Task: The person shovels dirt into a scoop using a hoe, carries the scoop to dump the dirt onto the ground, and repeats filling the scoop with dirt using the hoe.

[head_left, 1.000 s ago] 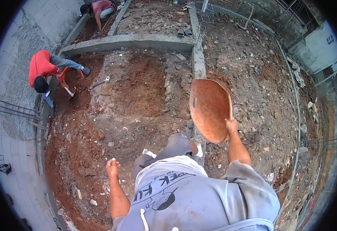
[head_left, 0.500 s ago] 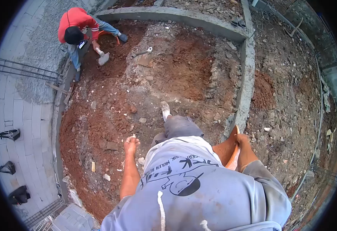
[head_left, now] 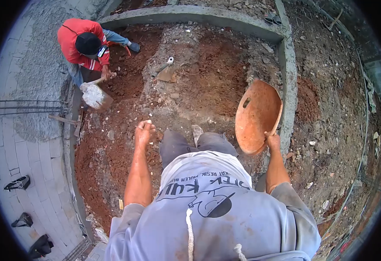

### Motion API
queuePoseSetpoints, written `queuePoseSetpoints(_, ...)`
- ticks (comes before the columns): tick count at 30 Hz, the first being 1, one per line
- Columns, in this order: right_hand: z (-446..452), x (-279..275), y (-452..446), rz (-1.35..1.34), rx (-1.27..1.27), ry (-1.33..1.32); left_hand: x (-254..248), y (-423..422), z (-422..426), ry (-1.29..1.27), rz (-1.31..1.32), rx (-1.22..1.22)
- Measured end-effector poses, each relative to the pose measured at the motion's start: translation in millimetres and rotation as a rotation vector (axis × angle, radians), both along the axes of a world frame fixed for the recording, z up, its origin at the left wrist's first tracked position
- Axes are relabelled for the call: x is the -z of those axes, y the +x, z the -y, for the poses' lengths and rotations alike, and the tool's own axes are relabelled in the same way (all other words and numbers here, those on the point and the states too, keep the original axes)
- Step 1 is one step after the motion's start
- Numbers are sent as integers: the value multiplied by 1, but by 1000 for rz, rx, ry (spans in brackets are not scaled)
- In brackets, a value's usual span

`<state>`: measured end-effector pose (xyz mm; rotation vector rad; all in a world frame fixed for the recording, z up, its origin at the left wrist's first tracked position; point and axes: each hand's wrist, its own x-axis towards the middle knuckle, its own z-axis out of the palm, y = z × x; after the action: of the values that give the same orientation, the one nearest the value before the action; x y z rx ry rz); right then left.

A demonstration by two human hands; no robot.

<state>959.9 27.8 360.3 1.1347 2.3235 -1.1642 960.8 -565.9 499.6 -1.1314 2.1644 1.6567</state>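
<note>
My right hand grips the rim of an orange plastic carrying pan, shallow and soil-stained, with a slot-shaped handle hole on its far side. The pan hangs tilted at my right side, near the concrete beam, and holds no soil that I can see. My left hand is closed in front of me above the reddish soil. A small whitish thing shows at its fingertips, too small to name.
A co-worker in a red top bends at the upper left, holding a hoe. Another tool lies on the rubble ahead. A concrete beam runs along my right. Rebar juts out at left; dark bags lie on paving.
The orange pan has swung forward from beside my hip, showing its inside. My left hand has risen slightly. The co-worker's hoe has moved left and toward me.
</note>
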Motion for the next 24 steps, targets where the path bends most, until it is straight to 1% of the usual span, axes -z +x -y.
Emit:
queuePoseSetpoints(1, -2, -16, -9, -73, 10, -71, -2, -16, -4, -14, 5, 62)
queuePoseSetpoints(2, 5, -46, -18, -132, 68, -61, -3, -32, -11, -25, 1, 132)
queuePoseSetpoints(3, -5, -43, -20, -212, 117, -77, -3, -43, -19, -32, 26, 178)
queuePoseSetpoints(6, -6, -78, -10, -332, 273, -55, -2, -68, -46, 10, 2, 238)
queuePoseSetpoints(7, -12, -73, 1, -362, 329, -66, -1, -77, -53, 25, -6, 248)
queuePoseSetpoints(10, 3, -92, 33, -487, 607, -54, 0, -103, -64, 12, 48, 388)
queuePoseSetpoints(11, 11, -104, 40, -547, 669, -93, 5, -114, -61, -1, 59, 454)
queuePoseSetpoints(13, 18, -115, 60, -417, 739, -94, 34, -140, -44, 4, 13, 543)
queuePoseSetpoints(14, 24, -130, 64, -309, 751, -46, 43, -156, -42, 8, 20, 557)
queuePoseSetpoints(15, 12, -89, 86, -275, 736, 105, 62, -174, -37, 22, 38, 543)
queuePoseSetpoints(16, 8, -72, 99, -183, 739, 245, 72, -197, -37, 120, 65, 578)
queuePoseSetpoints(18, 19, -83, 105, -108, 818, 282, 86, -230, -49, 19, 96, 589)
queuePoseSetpoints(20, 29, -87, 110, -64, 892, 355, 111, -262, -59, -50, 93, 686)
queuePoseSetpoints(21, 25, -58, 128, -128, 978, 330, 127, -278, -66, -81, 84, 723)
queuePoseSetpoints(23, 30, -40, 139, -151, 1022, 428, 166, -307, -80, -22, 85, 760)
queuePoseSetpoints(24, 30, -30, 146, -119, 1088, 409, 188, -319, -88, 10, 86, 775)
